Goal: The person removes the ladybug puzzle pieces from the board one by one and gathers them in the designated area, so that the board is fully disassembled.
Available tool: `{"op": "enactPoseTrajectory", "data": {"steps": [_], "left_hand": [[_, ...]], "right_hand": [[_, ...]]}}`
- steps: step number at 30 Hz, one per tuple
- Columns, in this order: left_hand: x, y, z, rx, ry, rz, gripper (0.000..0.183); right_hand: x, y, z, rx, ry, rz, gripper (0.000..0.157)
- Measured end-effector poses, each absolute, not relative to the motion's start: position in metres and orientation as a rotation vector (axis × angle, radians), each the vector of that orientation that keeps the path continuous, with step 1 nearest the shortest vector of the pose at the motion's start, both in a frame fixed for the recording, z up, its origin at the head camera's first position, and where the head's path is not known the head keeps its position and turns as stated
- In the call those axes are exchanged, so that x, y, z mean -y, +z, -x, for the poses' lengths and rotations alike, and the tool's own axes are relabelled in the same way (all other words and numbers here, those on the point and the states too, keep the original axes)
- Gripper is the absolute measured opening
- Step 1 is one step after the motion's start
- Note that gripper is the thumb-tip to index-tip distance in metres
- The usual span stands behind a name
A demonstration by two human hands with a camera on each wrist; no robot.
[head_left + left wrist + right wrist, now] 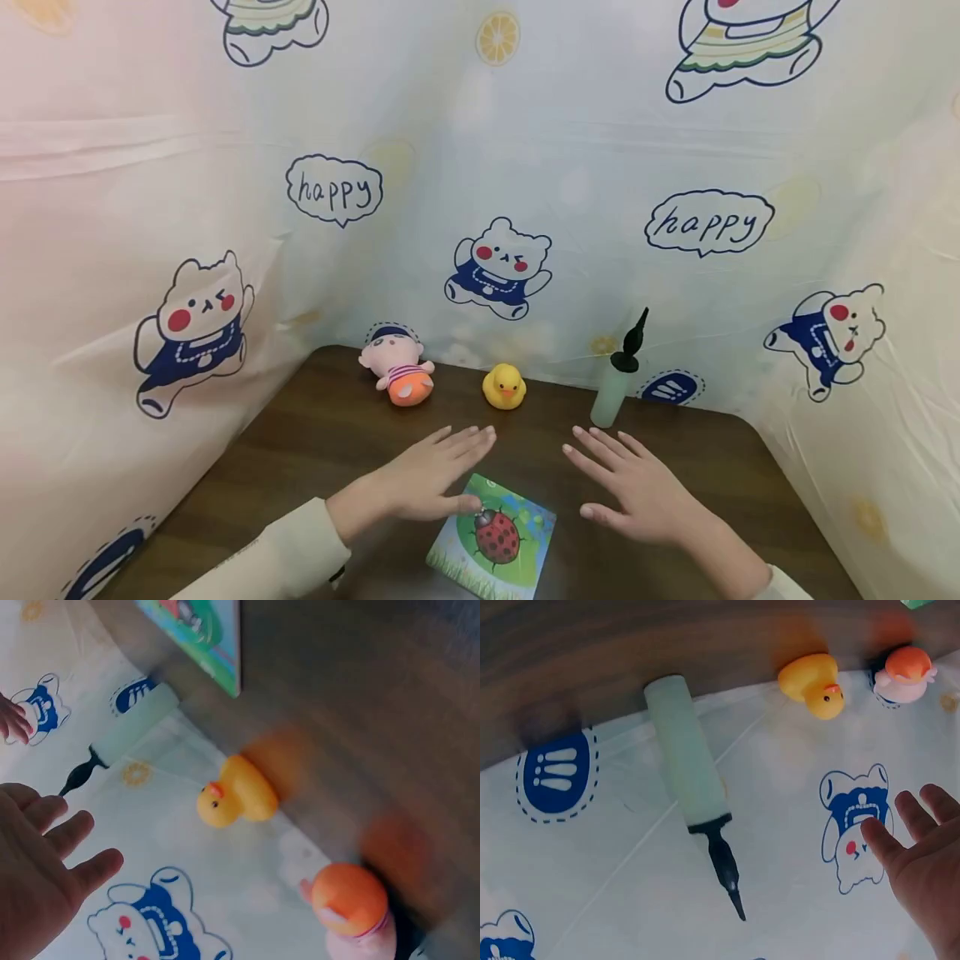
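Note:
Both hands hold nothing, palms down and fingers straight above the dark table. In the head view my left hand [429, 477] is at the left, its thumb overlapping the upper left edge of a square ladybug picture board [498, 537]. To the right of that board is my right hand [637, 487], fingers spread, with its fingertips nearest a pale green cylinder [611, 397] that has a black pointed top. The left wrist view shows my left hand [41, 874] with fingers apart; the right wrist view shows my right hand [922, 862] the same way.
At the back of the wooden table [285, 450] sit a yellow rubber duck [504, 387] and, left of it, a pink plush doll [397, 367] with an orange bottom. A printed cloth [525, 150] with bears hangs behind and along both sides.

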State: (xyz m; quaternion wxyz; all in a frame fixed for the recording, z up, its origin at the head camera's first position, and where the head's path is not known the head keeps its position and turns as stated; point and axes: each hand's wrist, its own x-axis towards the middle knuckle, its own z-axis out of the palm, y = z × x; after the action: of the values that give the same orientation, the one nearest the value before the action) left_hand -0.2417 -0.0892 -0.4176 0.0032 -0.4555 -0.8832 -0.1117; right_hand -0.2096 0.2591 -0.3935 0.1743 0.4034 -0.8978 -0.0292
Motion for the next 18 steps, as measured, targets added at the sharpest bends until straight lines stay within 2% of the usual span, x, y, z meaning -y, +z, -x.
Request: {"op": "enactPoseTrajectory", "data": {"steps": [6,13,15,18], "left_hand": [[0.086,-0.448,0.242,2.855,-0.368,1.473,0.081],[0.080,-0.476,0.242,2.954,-0.229,1.464,0.082],[0.079,-0.479,0.242,2.972,-0.205,1.457,0.082],[0.077,-0.483,0.241,2.966,-0.149,1.455,0.081]], "right_hand": [[-0.252,-0.418,0.217,2.612,-0.029,-1.120,0.068],[-0.233,-0.443,0.224,2.716,0.044,-1.105,0.038],[-0.227,-0.450,0.225,2.758,0.074,-1.117,0.037],[-0.219,-0.459,0.226,2.841,0.133,-1.151,0.045]]}}
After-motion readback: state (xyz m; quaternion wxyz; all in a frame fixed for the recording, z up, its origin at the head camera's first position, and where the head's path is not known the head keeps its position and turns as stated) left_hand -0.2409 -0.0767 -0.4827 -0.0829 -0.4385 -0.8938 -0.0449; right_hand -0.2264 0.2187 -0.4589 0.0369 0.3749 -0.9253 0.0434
